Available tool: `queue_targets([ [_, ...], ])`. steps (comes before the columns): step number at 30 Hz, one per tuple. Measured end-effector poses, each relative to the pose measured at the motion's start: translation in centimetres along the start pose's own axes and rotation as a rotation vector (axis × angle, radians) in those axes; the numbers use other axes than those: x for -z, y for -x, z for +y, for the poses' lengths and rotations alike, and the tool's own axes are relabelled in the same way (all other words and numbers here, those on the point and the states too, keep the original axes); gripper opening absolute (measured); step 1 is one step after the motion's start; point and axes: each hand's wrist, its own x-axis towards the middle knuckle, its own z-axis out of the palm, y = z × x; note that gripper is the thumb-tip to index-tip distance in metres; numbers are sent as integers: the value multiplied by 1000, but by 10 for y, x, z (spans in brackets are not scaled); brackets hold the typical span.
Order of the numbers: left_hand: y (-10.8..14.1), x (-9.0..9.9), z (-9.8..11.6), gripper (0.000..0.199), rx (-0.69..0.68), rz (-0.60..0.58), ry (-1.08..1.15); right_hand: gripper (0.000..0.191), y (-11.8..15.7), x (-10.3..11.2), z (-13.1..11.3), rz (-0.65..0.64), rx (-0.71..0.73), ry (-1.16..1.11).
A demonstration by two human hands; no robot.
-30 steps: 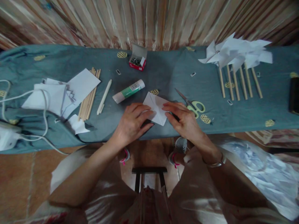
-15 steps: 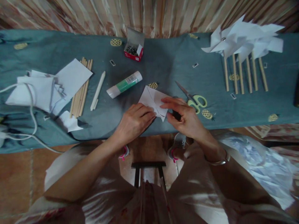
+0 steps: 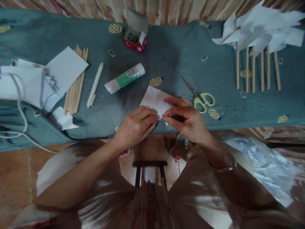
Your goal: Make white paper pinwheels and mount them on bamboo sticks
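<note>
A square of white paper [image 3: 153,95] with crease or cut lines lies on the cloth in front of me, one corner pointing away. My left hand [image 3: 137,125] has its fingers closed over the paper's near left edge and holds it against the table. From the right, my right hand [image 3: 190,119] pinches the near part of the sheet between thumb and fingertip, close to the left fingers. Green-handled scissors [image 3: 202,100] rest just beyond the right hand. A glue stick [image 3: 125,78] with a green label lies farther off to the left.
Pinwheels [image 3: 264,30] on wooden sticks lie at the far right. Farther back is an open red box [image 3: 134,46] of small metal pieces. Leftward are a white pen [image 3: 95,84], wooden sticks [image 3: 77,90], paper sheets [image 3: 68,66] and a white cable [image 3: 22,113]. A stool [image 3: 150,164] stands below.
My right thumb and fingertip have come in leftward to the paper's near edge beside the left fingers. The left hand stays on the sheet. The view has shifted slightly.
</note>
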Motion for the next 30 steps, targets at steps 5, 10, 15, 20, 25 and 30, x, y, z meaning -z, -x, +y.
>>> queue_targets([
  [5,-2,0,-1,15,42,-29,-27,4,-4,-4,-3,35,-22,-2],
  [10,-2,0,-1,15,47,-3,10,8,-7,-4,-4,21,-30,-39],
  [15,-3,-1,-2,17,68,-1,34,4,-8,-4,-2,-1,-43,-90],
  [20,-3,-2,-2,17,121,17,72,6,-9,-11,-2,90,-61,-85],
  [25,-1,-1,1,16,194,35,85,9,-10,-15,-1,112,-28,-15],
  [30,1,-2,0,15,77,44,68,8,-10,-17,0,152,28,52],
])
